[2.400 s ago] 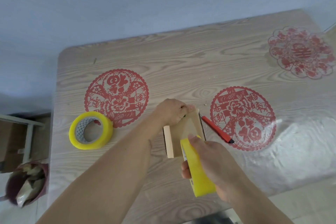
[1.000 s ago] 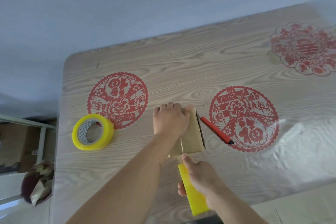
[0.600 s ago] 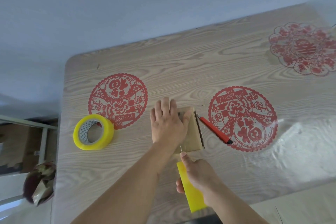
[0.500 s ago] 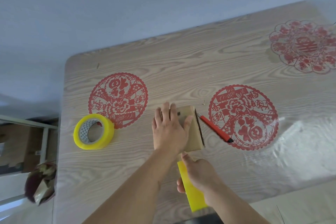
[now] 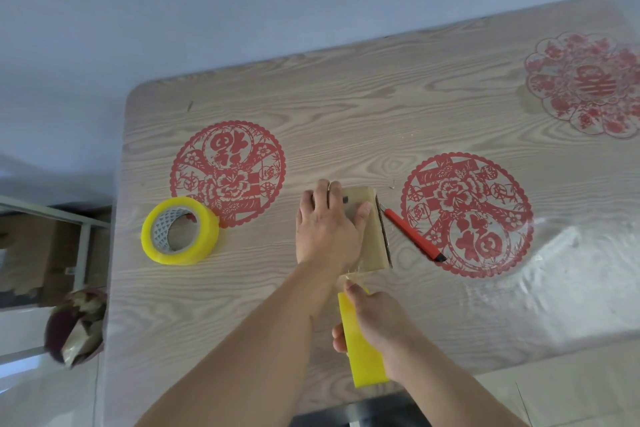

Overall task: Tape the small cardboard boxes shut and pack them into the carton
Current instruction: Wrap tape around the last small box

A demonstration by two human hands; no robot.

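Note:
A small brown cardboard box lies on the wooden table near the middle. My left hand lies flat on top of it with straight fingers, pressing down. My right hand grips a yellow tape roll seen edge-on just in front of the box's near end. A thin strip of clear tape runs from the roll to that end of the box. No carton is in view.
A second yellow tape roll lies flat at the left. A red utility knife lies right of the box. Three red paper-cut decorations lie under the table's clear cover. A bin with scraps stands on the floor at left.
My left hand went from gripping the box's far end to lying flat on its top. My right hand drew the tape roll back toward me, off the box.

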